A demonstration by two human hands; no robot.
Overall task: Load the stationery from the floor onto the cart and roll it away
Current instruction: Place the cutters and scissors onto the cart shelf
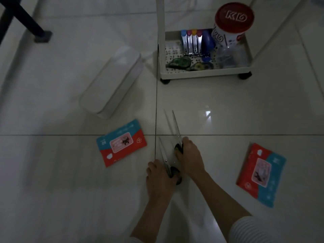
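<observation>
On the glossy pale-tiled floor (228, 111), nearest the camera, the left hand (160, 179) lay with its grip closed on the black handle of one pair of steel-bladed scissors (164, 155), and just beyond it the right hand (190, 156) had its grip closed on the black handle of a second pair of steel scissors (176, 125); both pairs pointed away from the person, blades side by side and close together. A striped sleeve (249, 230) covered the right forearm. To the right of the hands, well apart, lay a flat red-and-teal packet (261, 174); to the left, nearer, lay a matching red-and-teal packet (121, 142). Farther off on the left rested a white rectangular plastic box (112, 83). Beyond it stood the white wheeled cart (206, 72), whose bottom tray held a row of metal staplers with coloured ends (192, 42), a blue stapler (207, 44), two greenish correction-tape dispensers (180, 62), a clear plastic box (231, 56) and a white canister with a red lid (234, 20). A dark furniture leg (29, 20) stood at far left.
</observation>
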